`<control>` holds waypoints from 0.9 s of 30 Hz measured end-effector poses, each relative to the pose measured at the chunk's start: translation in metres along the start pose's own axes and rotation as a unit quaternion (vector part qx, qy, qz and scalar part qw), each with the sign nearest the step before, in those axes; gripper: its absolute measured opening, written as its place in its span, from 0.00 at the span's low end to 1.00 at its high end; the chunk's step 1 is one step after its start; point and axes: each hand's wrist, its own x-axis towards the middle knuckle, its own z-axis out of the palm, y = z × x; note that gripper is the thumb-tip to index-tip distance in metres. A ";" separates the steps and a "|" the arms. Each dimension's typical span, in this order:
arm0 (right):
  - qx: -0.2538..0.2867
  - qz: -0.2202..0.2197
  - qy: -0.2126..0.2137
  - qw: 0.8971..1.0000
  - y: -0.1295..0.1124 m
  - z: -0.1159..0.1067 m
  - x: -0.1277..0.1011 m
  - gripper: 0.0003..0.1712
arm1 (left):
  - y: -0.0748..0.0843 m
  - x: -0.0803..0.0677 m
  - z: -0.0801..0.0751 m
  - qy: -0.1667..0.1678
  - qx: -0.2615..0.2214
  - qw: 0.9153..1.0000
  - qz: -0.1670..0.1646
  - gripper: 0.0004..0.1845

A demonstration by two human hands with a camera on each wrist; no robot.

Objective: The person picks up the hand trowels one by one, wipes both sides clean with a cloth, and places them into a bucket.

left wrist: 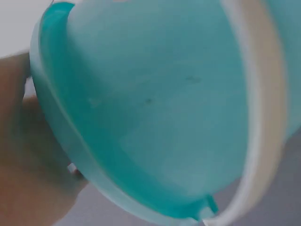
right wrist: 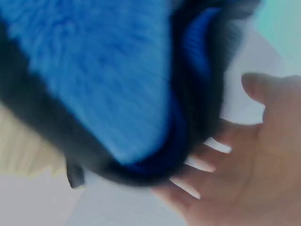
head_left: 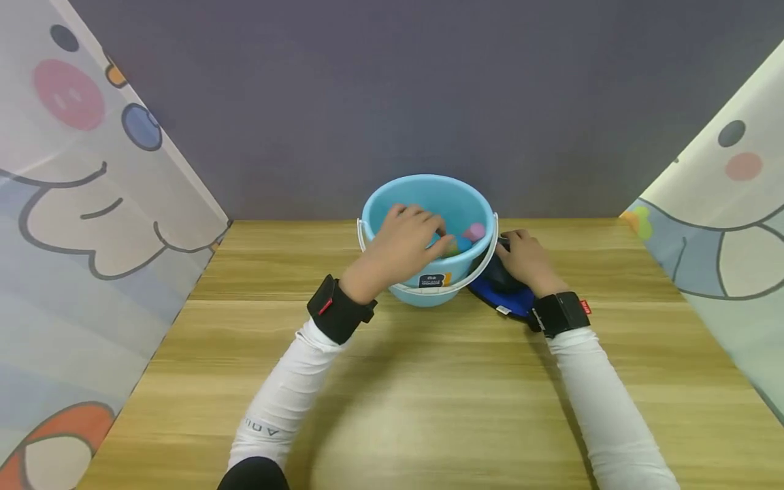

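Observation:
A light blue bucket [head_left: 427, 297] with a white handle [head_left: 471, 275] stands on the table. Inside it are small coloured pieces, among them a pink piece [head_left: 475, 232] and a blue one [head_left: 464, 243]. My left hand [head_left: 398, 248] reaches over the near rim into the bucket, fingers bent above the pieces; whether they hold one cannot be made out. To the right of the bucket, my right hand [head_left: 528, 260] touches a fluffy blue cloth with black edging [right wrist: 99, 70]. In the right wrist view its fingers lie along the cloth's edge, and the thumb stands away from it.
The wooden table [head_left: 453, 408] ends at a dark grey wall [head_left: 429, 102] just behind the bucket. Cartoon-printed panels stand at the left [head_left: 73, 190] and right [head_left: 741, 204] sides.

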 end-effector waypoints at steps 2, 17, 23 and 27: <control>-0.002 -0.007 0.031 0.999 -0.003 -0.005 -0.007 0.34 | 0.000 -0.007 0.002 0.054 0.012 0.998 -0.008 0.16; -0.033 -0.021 0.170 0.985 -0.045 0.031 -0.135 0.34 | 0.008 -0.115 0.050 0.211 0.079 0.964 -0.140 0.26; -0.036 -0.033 0.163 0.985 -0.074 0.045 -0.156 0.38 | 0.028 -0.132 0.084 0.141 0.089 0.964 -0.207 0.37; -0.037 -0.045 0.163 0.985 -0.090 0.055 -0.161 0.40 | 0.042 -0.135 0.108 0.078 0.082 0.967 -0.227 0.42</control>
